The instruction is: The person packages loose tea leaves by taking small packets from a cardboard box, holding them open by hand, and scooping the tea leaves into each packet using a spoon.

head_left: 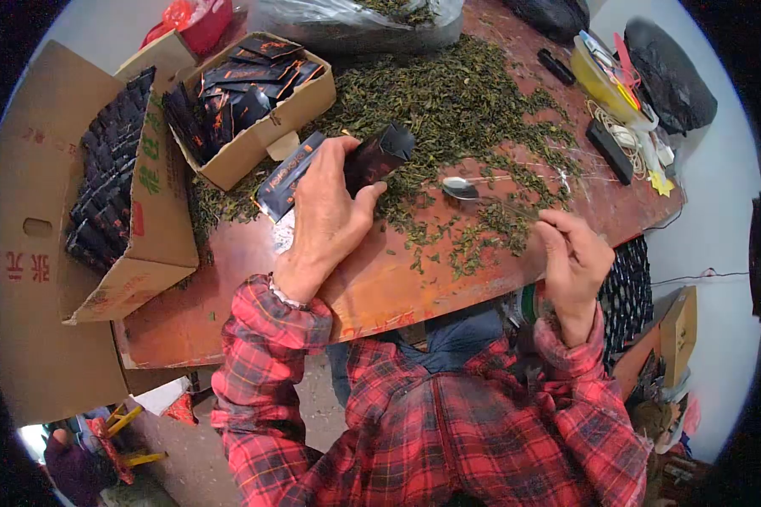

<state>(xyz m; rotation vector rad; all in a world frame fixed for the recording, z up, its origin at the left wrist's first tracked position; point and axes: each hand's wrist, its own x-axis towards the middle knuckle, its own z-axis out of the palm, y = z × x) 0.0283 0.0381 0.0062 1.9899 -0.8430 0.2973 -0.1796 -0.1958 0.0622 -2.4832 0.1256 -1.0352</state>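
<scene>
Black and glossy, the pouch (382, 155) gapes at one end.

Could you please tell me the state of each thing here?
Black pouch: open, in left hand
Printed packet: flat
Spoon: in right hand
Large box: open, holding packets
Small box: open, holding packets
Leaves: loose, spread on table
Plastic bag: open, holding leaves
Yellow basket: uncovered, filled

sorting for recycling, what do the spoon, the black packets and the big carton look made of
Spoon: probably polished metal, given the bright, reflective bowl.
Black packets: likely plastic film or foil laminate, with a slight sheen and creases.
Big carton: apparently matte brown cardboard, with folded edges and printed lettering.
</scene>
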